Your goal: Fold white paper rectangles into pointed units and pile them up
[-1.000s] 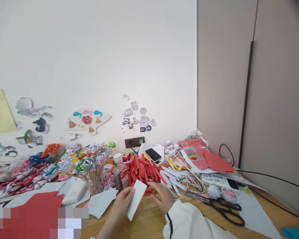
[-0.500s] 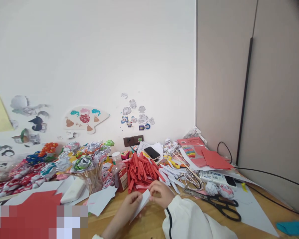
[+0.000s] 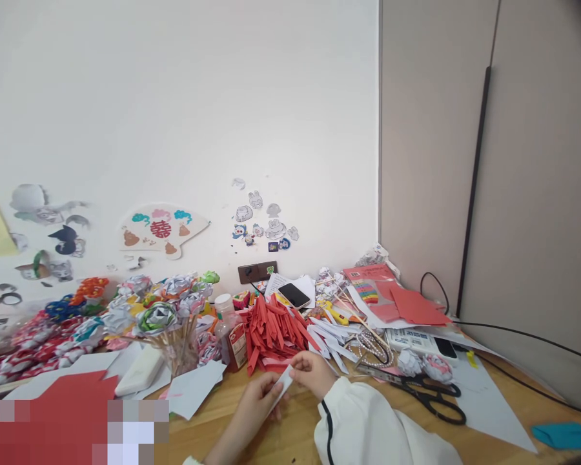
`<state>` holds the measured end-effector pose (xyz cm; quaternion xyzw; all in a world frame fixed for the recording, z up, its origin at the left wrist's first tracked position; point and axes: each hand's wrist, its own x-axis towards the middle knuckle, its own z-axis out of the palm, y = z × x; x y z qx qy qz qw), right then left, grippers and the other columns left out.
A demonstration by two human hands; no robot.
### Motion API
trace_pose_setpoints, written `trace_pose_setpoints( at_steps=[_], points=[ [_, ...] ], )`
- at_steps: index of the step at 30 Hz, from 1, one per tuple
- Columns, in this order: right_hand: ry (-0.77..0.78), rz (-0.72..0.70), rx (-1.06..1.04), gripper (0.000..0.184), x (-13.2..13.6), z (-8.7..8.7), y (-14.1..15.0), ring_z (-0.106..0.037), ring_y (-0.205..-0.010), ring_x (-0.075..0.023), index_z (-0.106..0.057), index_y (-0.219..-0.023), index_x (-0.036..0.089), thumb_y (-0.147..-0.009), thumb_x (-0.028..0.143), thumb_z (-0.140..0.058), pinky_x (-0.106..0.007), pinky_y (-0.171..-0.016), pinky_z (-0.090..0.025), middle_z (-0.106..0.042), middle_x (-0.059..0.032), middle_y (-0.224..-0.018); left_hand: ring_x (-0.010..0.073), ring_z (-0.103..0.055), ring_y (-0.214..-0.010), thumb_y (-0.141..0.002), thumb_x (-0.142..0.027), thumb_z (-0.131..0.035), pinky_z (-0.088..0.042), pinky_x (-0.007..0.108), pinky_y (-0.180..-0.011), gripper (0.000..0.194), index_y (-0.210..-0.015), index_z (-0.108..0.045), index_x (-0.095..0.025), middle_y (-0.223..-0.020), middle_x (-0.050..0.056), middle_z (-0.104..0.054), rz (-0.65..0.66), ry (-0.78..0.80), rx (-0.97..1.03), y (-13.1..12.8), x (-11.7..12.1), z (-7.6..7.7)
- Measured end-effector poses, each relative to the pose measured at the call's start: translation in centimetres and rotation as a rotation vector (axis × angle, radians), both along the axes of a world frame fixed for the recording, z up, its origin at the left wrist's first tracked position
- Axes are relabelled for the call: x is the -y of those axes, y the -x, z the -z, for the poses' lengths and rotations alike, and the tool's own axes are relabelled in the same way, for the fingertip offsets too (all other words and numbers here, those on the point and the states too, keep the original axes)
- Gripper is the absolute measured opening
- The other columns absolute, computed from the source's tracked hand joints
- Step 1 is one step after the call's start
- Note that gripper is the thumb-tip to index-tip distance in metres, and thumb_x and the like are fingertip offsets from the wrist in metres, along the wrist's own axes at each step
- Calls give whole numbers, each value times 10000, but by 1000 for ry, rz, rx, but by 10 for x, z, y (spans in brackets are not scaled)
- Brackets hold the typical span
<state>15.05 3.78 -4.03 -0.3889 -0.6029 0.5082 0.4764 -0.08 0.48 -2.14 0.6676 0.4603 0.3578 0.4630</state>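
The left hand (image 3: pixel 260 399) is pinching a narrow white paper (image 3: pixel 283 385) between thumb and fingers, nearly closed on it. The right hand (image 3: pixel 312 374) is holding the paper's upper end, its thumb and forefinger also closed together. The paper is slanting between both sets of fingertips, above the wooden table (image 3: pixel 213 433). Just beyond the fingers, folded red strips (image 3: pixel 274 332) are lying in a heap; black-handled scissors (image 3: pixel 433 394) are resting to the right of the right fingers.
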Motion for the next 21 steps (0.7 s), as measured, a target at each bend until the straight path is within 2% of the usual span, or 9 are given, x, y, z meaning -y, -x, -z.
trace_pose_setpoints(
  at_steps=[4, 7, 10, 15, 18, 21],
  points=[
    [27, -6, -30, 289, -4, 7, 2, -450, -449, -69, -510, -667, 142, -554, 386, -615, -208, -455, -384, -497, 38, -534, 89, -508, -364, -647, -535, -444, -350, 191, -351, 396, -690, -501, -146, -627, 14, -613, -4, 18, -11, -2, 2, -2],
    [-6, 21, -11, 264, -4, 8, 1, -458, -466, -75, -510, -652, 144, -565, 373, -610, -210, -470, -387, -497, 38, -530, 87, -494, -342, -635, -539, -450, -326, 184, -322, 405, -689, -507, -142, -586, 7, -602, -22, 38, -41, -2, 2, -3],
    [-48, 82, 28, 211, -3, 3, -2, -465, -479, -79, -508, -629, 144, -589, 333, -594, -208, -485, -383, -501, 35, -525, 96, -479, -329, -620, -547, -461, -339, 190, -329, 412, -627, -501, -136, -426, -32, -526, -38, 80, -75, 1, 0, -2],
    [-52, 123, 19, 188, -1, -9, -8, -459, -471, -80, -480, -593, 152, -595, 308, -585, -205, -485, -373, -483, 43, -495, 88, -461, -315, -644, -495, -475, -337, 188, -344, 360, -570, -474, -142, -384, -49, -491, -74, 32, -27, 7, -4, 2],
    [1, 89, -33, 240, 1, -12, -7, -470, -467, -81, -470, -616, 157, -592, 368, -582, -207, -480, -384, -491, 44, -506, 87, -449, -303, -654, -478, -474, -306, 179, -326, 342, -549, -458, -153, -375, -58, -476, -112, -22, -17, 6, -4, 2],
    [98, -43, -49, 328, 6, -11, -2, -468, -422, -77, -478, -710, 160, -582, 448, -569, -205, -426, -384, -507, 46, -526, 81, -435, -302, -674, -472, -455, -301, 178, -327, 337, -552, -462, -158, -379, -60, -471, -124, -51, 8, 2, -1, 1]
  ],
)
